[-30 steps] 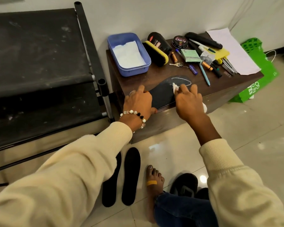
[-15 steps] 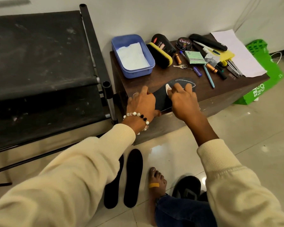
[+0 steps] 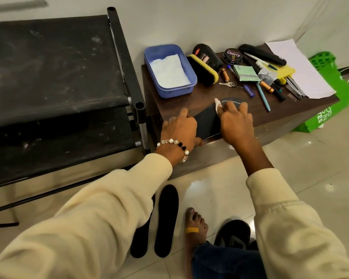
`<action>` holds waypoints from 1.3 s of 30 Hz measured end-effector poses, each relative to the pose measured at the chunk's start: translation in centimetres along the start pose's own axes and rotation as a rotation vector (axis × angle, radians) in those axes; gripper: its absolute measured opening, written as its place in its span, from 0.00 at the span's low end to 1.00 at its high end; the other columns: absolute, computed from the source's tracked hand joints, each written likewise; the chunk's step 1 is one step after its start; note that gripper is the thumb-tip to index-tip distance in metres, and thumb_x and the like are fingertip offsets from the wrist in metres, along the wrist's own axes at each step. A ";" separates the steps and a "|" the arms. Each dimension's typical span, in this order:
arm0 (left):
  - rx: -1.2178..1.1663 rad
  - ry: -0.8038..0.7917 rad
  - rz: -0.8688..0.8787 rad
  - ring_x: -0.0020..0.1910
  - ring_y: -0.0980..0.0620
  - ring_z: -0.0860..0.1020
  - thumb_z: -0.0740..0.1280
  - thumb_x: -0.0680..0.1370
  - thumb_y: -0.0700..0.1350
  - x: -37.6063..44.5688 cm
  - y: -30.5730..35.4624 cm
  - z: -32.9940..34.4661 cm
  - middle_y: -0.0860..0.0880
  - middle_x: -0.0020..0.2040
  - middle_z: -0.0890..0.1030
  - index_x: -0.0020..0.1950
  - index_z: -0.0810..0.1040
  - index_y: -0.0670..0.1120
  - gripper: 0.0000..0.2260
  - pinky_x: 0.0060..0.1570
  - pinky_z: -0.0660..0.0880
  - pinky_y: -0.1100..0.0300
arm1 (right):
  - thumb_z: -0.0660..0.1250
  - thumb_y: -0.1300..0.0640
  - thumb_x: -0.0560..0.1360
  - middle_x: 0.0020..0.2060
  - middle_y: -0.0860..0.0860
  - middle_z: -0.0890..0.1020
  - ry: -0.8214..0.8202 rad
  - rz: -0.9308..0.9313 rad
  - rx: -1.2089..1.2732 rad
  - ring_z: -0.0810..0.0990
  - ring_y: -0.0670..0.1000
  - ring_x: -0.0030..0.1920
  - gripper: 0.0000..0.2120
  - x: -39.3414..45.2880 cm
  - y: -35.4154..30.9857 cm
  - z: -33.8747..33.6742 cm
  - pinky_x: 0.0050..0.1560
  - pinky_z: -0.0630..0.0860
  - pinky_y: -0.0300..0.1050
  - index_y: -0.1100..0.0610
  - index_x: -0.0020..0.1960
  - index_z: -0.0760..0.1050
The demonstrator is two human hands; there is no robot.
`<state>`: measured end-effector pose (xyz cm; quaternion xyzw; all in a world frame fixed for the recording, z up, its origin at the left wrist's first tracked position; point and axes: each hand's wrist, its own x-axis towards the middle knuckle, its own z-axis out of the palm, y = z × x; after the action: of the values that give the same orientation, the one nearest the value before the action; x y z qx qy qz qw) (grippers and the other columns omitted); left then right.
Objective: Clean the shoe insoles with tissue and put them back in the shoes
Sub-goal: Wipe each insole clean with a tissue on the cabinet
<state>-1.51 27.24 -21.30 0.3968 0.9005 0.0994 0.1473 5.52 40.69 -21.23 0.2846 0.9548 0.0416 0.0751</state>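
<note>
Black insole [image 3: 207, 122] lies flat on the table [image 3: 206, 93] near its front edge — left hand [image 3: 179, 130] presses its heel end with straight fingers, right hand [image 3: 235, 122] pinches a tissue [image 3: 217, 103] against it.

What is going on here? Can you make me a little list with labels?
place: brown table by a white wall
left hand: presses on the black insole on the table
right hand: rubs the insole with a white tissue
on the floor: two more insoles
blue tub: holds white tissues
also on the table: shoe brush, polish tin, pens, keys, paper
</note>
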 end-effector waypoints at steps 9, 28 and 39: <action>-0.023 -0.005 -0.002 0.55 0.42 0.75 0.72 0.72 0.57 -0.1 -0.2 -0.3 0.46 0.64 0.68 0.59 0.78 0.46 0.21 0.55 0.72 0.48 | 0.55 0.59 0.81 0.69 0.56 0.63 0.010 -0.065 -0.029 0.58 0.63 0.68 0.19 0.5 -1.5 -0.2 0.61 0.66 0.57 0.59 0.71 0.67; 0.002 -0.009 -0.029 0.56 0.41 0.75 0.75 0.70 0.54 -0.5 0.1 -1.1 0.45 0.62 0.71 0.59 0.76 0.45 0.23 0.54 0.70 0.48 | 0.57 0.59 0.80 0.68 0.57 0.64 -0.011 -0.172 -0.041 0.60 0.63 0.65 0.21 0.2 -1.8 -0.4 0.57 0.68 0.55 0.59 0.73 0.63; -0.002 -0.026 -0.033 0.54 0.39 0.76 0.74 0.72 0.51 -0.7 0.6 -1.1 0.43 0.64 0.68 0.57 0.76 0.43 0.18 0.52 0.72 0.49 | 0.60 0.60 0.79 0.71 0.56 0.61 -0.043 -0.129 -0.053 0.58 0.63 0.68 0.23 -0.6 -1.0 -0.2 0.63 0.67 0.57 0.58 0.73 0.63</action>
<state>-0.98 27.04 -19.96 0.3829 0.9049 0.0926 0.1610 5.44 39.49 -21.04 0.2212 0.9679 0.0555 0.1057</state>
